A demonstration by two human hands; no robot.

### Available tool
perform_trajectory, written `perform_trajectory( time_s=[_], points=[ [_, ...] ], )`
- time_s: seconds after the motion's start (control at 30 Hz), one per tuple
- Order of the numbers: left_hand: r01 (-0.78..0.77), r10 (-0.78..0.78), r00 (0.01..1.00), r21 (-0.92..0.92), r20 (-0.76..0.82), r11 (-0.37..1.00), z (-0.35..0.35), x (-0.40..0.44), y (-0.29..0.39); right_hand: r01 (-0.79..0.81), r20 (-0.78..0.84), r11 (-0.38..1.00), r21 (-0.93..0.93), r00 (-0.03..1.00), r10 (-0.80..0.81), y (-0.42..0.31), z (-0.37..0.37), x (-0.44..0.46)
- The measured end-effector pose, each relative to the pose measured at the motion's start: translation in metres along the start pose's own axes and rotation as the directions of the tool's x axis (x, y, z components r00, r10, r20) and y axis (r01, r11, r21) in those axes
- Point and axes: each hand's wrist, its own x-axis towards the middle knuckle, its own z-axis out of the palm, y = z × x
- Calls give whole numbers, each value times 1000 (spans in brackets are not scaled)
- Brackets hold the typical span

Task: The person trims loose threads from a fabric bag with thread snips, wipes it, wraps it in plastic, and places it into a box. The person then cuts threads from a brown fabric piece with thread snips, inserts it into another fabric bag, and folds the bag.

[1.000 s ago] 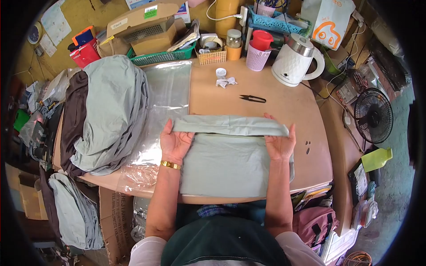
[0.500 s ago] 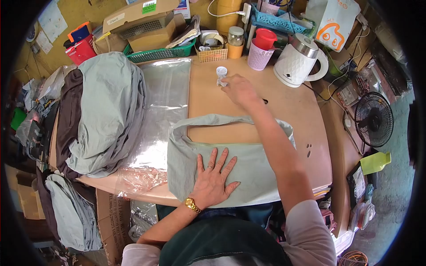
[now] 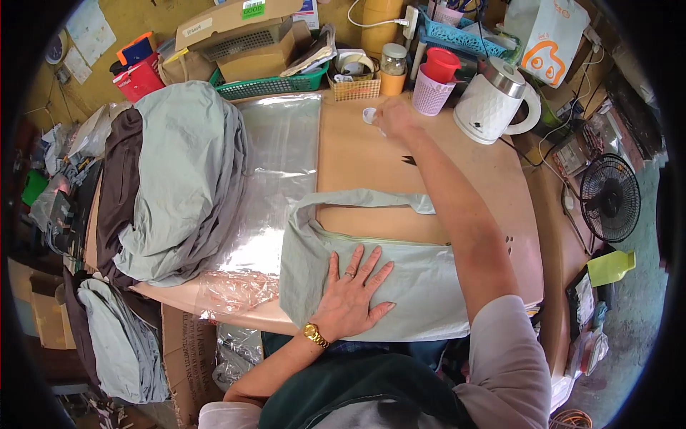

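Note:
A grey-green cloth shoulder bag [image 3: 421, 286] lies flat at the table's front edge, its strap looped away from me and a zipper along its top. My left hand [image 3: 350, 297] rests open on the bag, fingers spread, a ring and a gold watch on it. Towards the back of the table, my right hand [image 3: 397, 118] is bent closed at a small white round item [image 3: 369, 114]. Its fingertips are blurred over a white piece, and what they pinch is unclear. The black tip of a small tool [image 3: 409, 161] shows beside my right forearm, which covers part of the bag.
Left of the bag lie clear plastic sheets [image 3: 282, 136] and a heap of grey-green and brown cloth [image 3: 179, 179]. Along the back stand a green basket [image 3: 271, 86], a jar [image 3: 393, 61], a pink cup [image 3: 431, 96] and a white kettle [image 3: 489, 104]. A black fan [image 3: 609, 196] is at the right.
My right hand has closed in over the white item, now covering more of it. My left hand stays flat on the bag. The whole view has shifted slightly.

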Motion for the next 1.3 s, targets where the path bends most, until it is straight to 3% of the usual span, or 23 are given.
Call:
perform_trajectory(
  time_s=[0.03,0.1,0.13,0.2,0.33,0.43,0.5,0.57,0.63,0.7,0.73,0.77,0.83,0.9,0.93,1.0,1.1,1.3],
  points=[
    [-1,1,1000,2,0,1000,0,0,0,-1,-2,1000,1,1000,1,2,8,11],
    [-4,4,1000,-10,8,1000,0,1,-1,-9,-187,996,85,982,25,0,24,28],
    [-5,5,1000,-6,10,1000,0,0,-1,-10,-189,996,88,982,27,-4,31,33],
    [-2,3,1000,-40,13,999,-1,1,-2,-16,-150,993,-118,989,-2,-15,37,42],
    [-4,4,1000,-54,17,999,-1,1,-3,52,-60,989,-136,996,-60,-23,38,37],
    [-8,9,1000,-69,11,998,0,-1,-3,37,-159,984,-175,985,-65,-23,33,20],
    [-25,24,999,-49,-23,998,1,-1,-5,-198,-163,977,82,964,209,-18,18,21],
    [-51,51,999,-49,-1,998,-1,-5,-10,-55,-219,994,96,973,75,-10,-12,10],
    [-64,64,998,-46,1,997,-1,-9,-10,72,-246,958,277,969,-2,-5,-44,-33],
    [-18,18,1000,-62,5,998,-5,-11,-6,70,114,754,653,975,-190,-15,-85,-116],
    [-14,15,1000,-67,0,998,-6,-9,0,21,183,642,767,951,-250,-17,-85,-151],
    [32,-33,999,-41,-11,999,-6,-5,10,-46,239,513,857,917,-318,-19,-83,-182],
    [81,-81,996,-9,-22,997,-3,-3,17,24,110,433,901,954,-280,-16,-50,-229],
    [72,-71,996,3,-61,997,3,-4,18,388,-166,720,575,918,-361,-13,-21,-265],
    [69,-68,996,8,-56,998,3,-4,18,385,-170,718,579,919,-356,-11,-14,-279],
    [43,-41,998,41,-50,998,3,-4,17,603,-234,763,234,796,-558,-7,-6,-294],
    [31,-29,998,36,-57,999,5,-3,16,615,-189,726,309,788,-586,-8,7,-279],
    [78,-77,997,39,-29,996,3,-3,17,663,-225,691,286,748,-624,-11,11,-274]
  ],
)
